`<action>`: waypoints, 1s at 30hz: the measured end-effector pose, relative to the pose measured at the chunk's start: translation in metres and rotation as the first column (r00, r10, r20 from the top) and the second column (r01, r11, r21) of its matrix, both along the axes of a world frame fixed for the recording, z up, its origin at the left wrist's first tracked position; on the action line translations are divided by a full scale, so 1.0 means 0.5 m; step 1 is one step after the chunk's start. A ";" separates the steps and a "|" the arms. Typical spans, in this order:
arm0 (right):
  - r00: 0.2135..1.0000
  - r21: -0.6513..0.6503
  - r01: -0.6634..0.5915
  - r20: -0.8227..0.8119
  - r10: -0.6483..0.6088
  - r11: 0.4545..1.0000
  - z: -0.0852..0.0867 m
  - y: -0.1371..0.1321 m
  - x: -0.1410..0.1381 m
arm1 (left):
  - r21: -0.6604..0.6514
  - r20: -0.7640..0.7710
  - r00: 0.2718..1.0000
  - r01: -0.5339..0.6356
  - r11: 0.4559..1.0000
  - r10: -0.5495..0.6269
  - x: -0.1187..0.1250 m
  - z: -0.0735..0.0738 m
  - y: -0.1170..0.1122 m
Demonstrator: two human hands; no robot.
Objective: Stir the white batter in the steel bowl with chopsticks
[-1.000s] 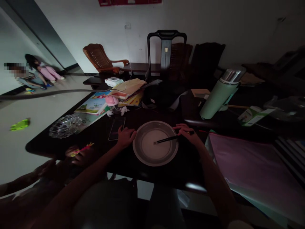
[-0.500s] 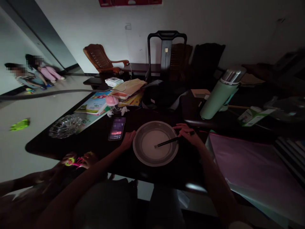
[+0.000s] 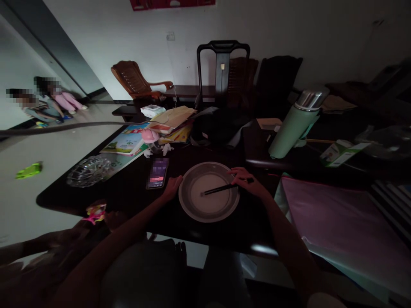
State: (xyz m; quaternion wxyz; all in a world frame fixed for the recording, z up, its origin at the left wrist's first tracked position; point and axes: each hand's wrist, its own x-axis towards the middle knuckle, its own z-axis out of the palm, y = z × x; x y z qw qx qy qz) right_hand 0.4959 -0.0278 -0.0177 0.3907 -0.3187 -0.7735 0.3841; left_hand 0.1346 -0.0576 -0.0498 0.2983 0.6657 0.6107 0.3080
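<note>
On the dark table stands a round metal basin (image 3: 183, 204) with pale, milky liquid (image 3: 210, 204) inside. Its left rim is held by my left hand (image 3: 172, 188), thumb near the edge and the other fingers partly hidden. My right hand (image 3: 247, 180) is closed around dark chopsticks (image 3: 220, 189), above the basin's right rim. They slant down to the left, and their pale tips are at the liquid. Left of the basin lies a phone (image 3: 157, 173) with its screen lit.
A glass dish (image 3: 89, 171), books (image 3: 123, 139) and a pink-topped object (image 3: 150, 136) lie left. A green thermos (image 3: 290, 130) and a pink folder (image 3: 334, 214) are right. Another person's hand (image 3: 114, 220) and a colourful toy (image 3: 95, 212) are close to my left forearm. Two people sit on the floor.
My right hand has shifted left over the basin, carrying the chopstick tips left through the liquid. My left hand stays on the rim. The other person's toy has moved up and left.
</note>
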 end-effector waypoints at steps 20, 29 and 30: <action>0.973 0.005 0.211 -0.094 -0.210 0.977 0.009 0.009 0.042 | -0.015 0.016 1.000 -0.017 1.000 0.018 0.005 0.001 -0.004; 0.980 0.037 0.197 -0.036 -0.195 0.980 0.005 0.006 0.018 | -0.002 0.024 1.000 -0.004 1.000 0.004 0.001 0.003 -0.002; 0.971 0.028 0.234 -0.057 -0.232 0.972 0.010 0.007 0.029 | -0.004 0.031 0.999 -0.008 1.000 0.008 0.001 0.003 -0.002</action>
